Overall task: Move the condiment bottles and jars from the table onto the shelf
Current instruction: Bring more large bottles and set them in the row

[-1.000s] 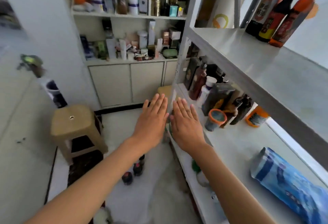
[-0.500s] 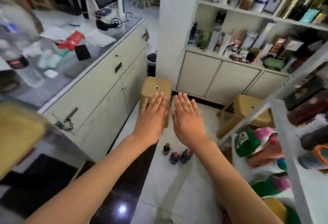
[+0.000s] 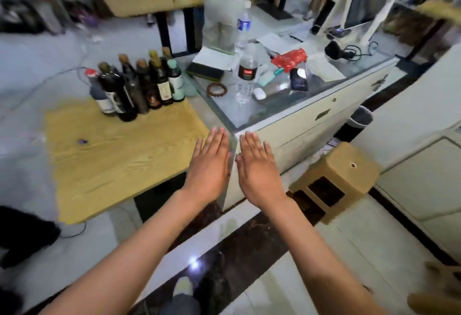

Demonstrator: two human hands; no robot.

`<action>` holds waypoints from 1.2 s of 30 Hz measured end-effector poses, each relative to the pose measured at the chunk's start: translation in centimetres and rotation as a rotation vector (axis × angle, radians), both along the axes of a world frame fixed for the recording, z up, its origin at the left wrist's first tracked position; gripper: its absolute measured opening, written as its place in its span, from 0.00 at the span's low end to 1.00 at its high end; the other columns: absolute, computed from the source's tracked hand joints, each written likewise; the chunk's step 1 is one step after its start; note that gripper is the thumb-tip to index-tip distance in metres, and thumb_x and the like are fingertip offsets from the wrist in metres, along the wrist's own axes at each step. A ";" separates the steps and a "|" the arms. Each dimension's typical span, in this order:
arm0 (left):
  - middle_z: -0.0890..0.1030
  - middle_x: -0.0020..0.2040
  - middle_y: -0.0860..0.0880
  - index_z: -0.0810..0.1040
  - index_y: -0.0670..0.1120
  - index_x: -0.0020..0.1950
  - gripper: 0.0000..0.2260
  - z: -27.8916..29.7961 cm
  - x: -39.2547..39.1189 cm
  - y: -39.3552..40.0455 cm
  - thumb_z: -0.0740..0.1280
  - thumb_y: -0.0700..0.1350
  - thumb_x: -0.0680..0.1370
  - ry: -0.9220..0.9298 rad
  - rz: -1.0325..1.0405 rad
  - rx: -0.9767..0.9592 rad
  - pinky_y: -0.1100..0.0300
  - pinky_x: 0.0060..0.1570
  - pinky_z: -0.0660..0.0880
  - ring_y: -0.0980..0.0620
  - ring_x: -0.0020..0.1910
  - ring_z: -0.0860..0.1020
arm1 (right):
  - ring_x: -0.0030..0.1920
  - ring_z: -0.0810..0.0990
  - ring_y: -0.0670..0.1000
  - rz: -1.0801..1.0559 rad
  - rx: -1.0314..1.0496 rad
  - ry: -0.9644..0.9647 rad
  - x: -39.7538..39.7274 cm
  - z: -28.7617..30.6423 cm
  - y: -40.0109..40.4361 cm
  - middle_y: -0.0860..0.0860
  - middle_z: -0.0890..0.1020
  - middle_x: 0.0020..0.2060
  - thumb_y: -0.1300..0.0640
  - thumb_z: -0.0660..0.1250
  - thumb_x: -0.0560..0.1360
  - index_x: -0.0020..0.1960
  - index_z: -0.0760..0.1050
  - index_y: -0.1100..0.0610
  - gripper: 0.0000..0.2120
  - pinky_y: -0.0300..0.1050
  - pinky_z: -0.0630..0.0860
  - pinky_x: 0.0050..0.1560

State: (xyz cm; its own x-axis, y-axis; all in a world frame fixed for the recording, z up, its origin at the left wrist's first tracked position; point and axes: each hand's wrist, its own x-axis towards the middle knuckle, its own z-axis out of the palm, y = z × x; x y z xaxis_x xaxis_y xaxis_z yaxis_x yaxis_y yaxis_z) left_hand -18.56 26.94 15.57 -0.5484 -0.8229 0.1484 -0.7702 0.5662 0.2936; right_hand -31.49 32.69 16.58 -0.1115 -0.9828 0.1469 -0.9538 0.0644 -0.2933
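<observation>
Flat hands (image 3: 233,170) near bottles (image 3: 139,85)

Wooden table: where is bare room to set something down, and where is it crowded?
The wooden table is bare from the bottle cluster at its far edge to its near edge beside the left hand. The adjoining glass counter is cluttered.

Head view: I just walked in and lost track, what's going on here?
A person holds both hands out flat, side by side, left hand and right hand, gripping nothing. A cluster of dark condiment bottles stands upright at the far corner of the wooden table, untouched. The shelf is out of view, so no bottle is being moved yet.
</observation>
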 end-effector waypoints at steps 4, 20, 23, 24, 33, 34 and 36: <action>0.47 0.80 0.48 0.48 0.44 0.80 0.24 -0.2 7.4 -5.7 0.47 0.49 0.85 0.019 0.169 0.008 0.54 0.76 0.40 0.52 0.78 0.42 | 0.80 0.46 0.49 0.143 0.005 -0.021 6.6 -0.8 -7.2 0.54 0.54 0.80 0.52 0.49 0.85 0.80 0.52 0.59 0.25 0.45 0.36 0.77; 0.59 0.78 0.48 0.58 0.44 0.78 0.23 -2.6 21.5 -21.6 0.48 0.51 0.84 0.038 0.539 0.096 0.52 0.76 0.45 0.52 0.78 0.48 | 0.80 0.47 0.50 0.479 0.056 -0.132 19.2 -3.1 -28.8 0.54 0.54 0.80 0.52 0.48 0.85 0.80 0.52 0.58 0.25 0.46 0.42 0.77; 0.64 0.76 0.47 0.62 0.43 0.76 0.21 -3.0 22.1 -24.3 0.51 0.50 0.84 0.059 0.599 0.108 0.51 0.75 0.49 0.50 0.78 0.53 | 0.79 0.50 0.50 0.500 0.098 -0.217 19.7 -4.2 -32.6 0.54 0.56 0.79 0.52 0.49 0.85 0.80 0.54 0.58 0.25 0.46 0.47 0.77; 0.65 0.75 0.46 0.63 0.43 0.75 0.21 -3.1 22.3 -25.2 0.53 0.50 0.84 0.079 0.633 0.120 0.51 0.75 0.51 0.49 0.77 0.56 | 0.79 0.52 0.51 0.509 0.121 -0.250 19.9 -4.6 -33.8 0.54 0.57 0.79 0.52 0.50 0.85 0.79 0.55 0.58 0.25 0.47 0.49 0.77; 0.73 0.67 0.46 0.72 0.45 0.68 0.17 -6.5 26.3 -33.6 0.63 0.46 0.80 0.354 0.893 0.281 0.53 0.58 0.71 0.44 0.59 0.75 | 0.69 0.72 0.57 0.305 0.287 -0.523 23.4 -8.8 -43.5 0.56 0.73 0.70 0.52 0.62 0.81 0.75 0.63 0.59 0.25 0.50 0.73 0.64; 0.73 0.67 0.46 0.72 0.45 0.68 0.17 -7.0 27.0 -34.8 0.64 0.46 0.80 0.375 0.902 0.297 0.53 0.57 0.72 0.44 0.58 0.75 | 0.68 0.73 0.57 0.271 0.275 -0.539 23.9 -9.2 -44.3 0.56 0.73 0.69 0.52 0.63 0.80 0.74 0.64 0.58 0.25 0.50 0.74 0.62; 0.72 0.67 0.45 0.71 0.45 0.69 0.19 -8.3 28.5 -37.6 0.66 0.45 0.79 0.412 0.916 0.337 0.52 0.58 0.72 0.43 0.59 0.75 | 0.67 0.73 0.57 0.186 0.243 -0.561 24.9 -9.7 -45.8 0.55 0.73 0.69 0.52 0.65 0.79 0.74 0.64 0.57 0.25 0.49 0.74 0.62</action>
